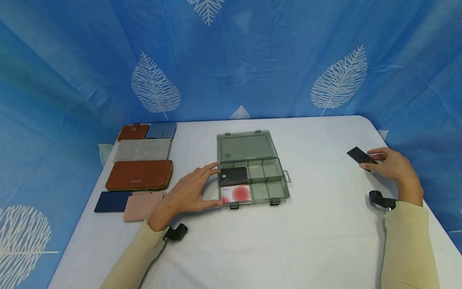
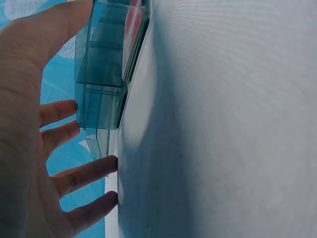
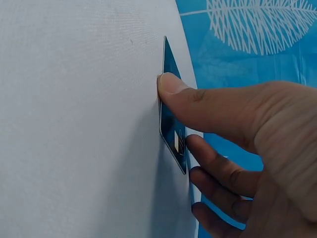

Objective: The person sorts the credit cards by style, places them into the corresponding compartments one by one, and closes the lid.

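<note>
At the right side of the table, my right hand [image 1: 391, 164] pinches a black card [image 1: 357, 155] between thumb and fingers. In the right wrist view the card [image 3: 171, 121] is tilted, with a small light chip mark near its lower end. My left hand [image 1: 193, 190] touches the left side of a green see-through compartment box [image 1: 268, 196], its fingers spread and fairly straight, thumb at the front corner. The box lid [image 1: 247, 146] is folded back. In the left compartments lie a black VIP card [image 1: 234, 176] and, in front of it, a white card with red circles [image 1: 236, 193].
Left of the box lie a brown card holder [image 1: 132, 132], a light blue wallet [image 1: 161, 130], a grey wallet [image 1: 142, 150], a brown zip wallet [image 1: 138, 175], a navy wallet [image 1: 112, 201] and a pink wallet [image 1: 142, 206]. A blue leaf-patterned curtain [image 1: 252, 60] hangs behind the white-covered table.
</note>
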The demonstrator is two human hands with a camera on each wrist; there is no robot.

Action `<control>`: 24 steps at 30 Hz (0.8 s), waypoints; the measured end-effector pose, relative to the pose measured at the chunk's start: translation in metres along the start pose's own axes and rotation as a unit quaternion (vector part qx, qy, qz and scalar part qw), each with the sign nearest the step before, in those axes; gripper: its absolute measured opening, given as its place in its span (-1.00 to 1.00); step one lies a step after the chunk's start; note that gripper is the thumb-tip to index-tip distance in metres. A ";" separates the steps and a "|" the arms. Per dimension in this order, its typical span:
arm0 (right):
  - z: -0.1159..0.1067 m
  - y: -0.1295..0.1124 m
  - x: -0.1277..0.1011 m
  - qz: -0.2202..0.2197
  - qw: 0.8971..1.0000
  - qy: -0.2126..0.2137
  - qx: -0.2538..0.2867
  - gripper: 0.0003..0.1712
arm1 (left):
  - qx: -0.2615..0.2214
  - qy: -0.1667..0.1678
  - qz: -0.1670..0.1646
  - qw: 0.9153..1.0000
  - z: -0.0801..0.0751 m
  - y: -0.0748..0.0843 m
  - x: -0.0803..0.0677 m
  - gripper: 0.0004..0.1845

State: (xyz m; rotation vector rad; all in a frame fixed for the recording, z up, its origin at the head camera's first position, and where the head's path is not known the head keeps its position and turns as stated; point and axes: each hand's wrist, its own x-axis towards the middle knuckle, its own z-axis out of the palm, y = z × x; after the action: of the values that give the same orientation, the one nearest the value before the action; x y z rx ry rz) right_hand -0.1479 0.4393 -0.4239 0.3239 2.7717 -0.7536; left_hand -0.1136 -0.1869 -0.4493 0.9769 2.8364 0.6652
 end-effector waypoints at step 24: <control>0.004 -0.012 0.003 -0.036 0.996 0.081 0.010 -0.46 | 0.004 0.006 0.005 1.000 0.001 0.000 0.000 0.05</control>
State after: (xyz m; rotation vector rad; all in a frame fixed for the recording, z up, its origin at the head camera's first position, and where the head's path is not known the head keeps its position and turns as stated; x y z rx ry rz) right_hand -0.1532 0.4280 -0.4224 0.3023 2.9439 -0.8072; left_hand -0.1129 -0.1866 -0.4497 0.9918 2.8498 0.6627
